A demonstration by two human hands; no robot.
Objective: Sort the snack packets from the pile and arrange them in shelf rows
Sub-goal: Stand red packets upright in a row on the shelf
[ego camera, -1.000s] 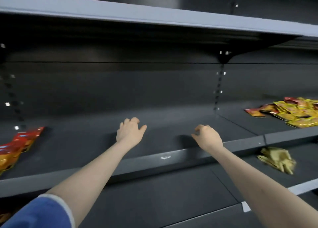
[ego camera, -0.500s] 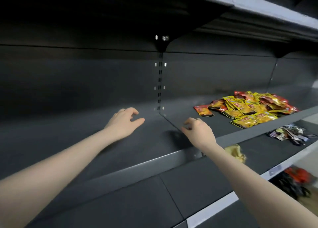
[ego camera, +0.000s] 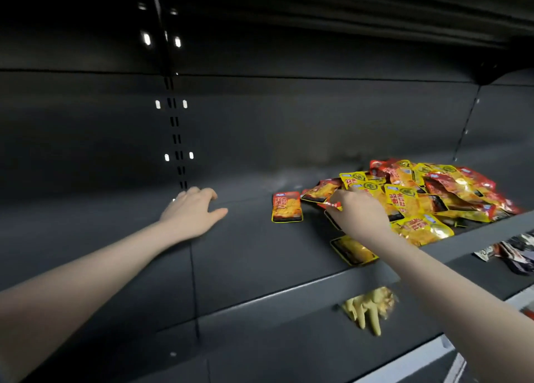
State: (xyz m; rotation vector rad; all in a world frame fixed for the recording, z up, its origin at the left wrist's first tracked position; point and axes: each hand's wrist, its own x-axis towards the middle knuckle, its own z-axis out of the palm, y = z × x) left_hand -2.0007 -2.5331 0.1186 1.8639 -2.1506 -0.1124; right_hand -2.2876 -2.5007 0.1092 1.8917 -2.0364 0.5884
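Note:
A pile of yellow and red snack packets (ego camera: pixel 427 192) lies on the dark shelf (ego camera: pixel 260 252) at the right. One orange-red packet (ego camera: pixel 286 207) lies apart, just left of the pile. A dark yellow-edged packet (ego camera: pixel 352 249) sits near the shelf's front lip. My right hand (ego camera: pixel 358 212) is at the pile's left edge, its fingers pinching the corner of a red packet (ego camera: pixel 332 205). My left hand (ego camera: pixel 193 210) rests over the bare shelf to the left, fingers relaxed, holding nothing.
On the lower shelf lie a pale yellow packet (ego camera: pixel 368 307) under the front lip and dark mixed packets (ego camera: pixel 514 252) at the far right. A slotted upright (ego camera: pixel 176 140) divides the back panel. The upper shelf overhangs closely above.
The view has swung right and closer to the pile. My right hand has reached from the shelf's front edge to the pile and taken a red packet's corner. My left hand stayed over the bare shelf.

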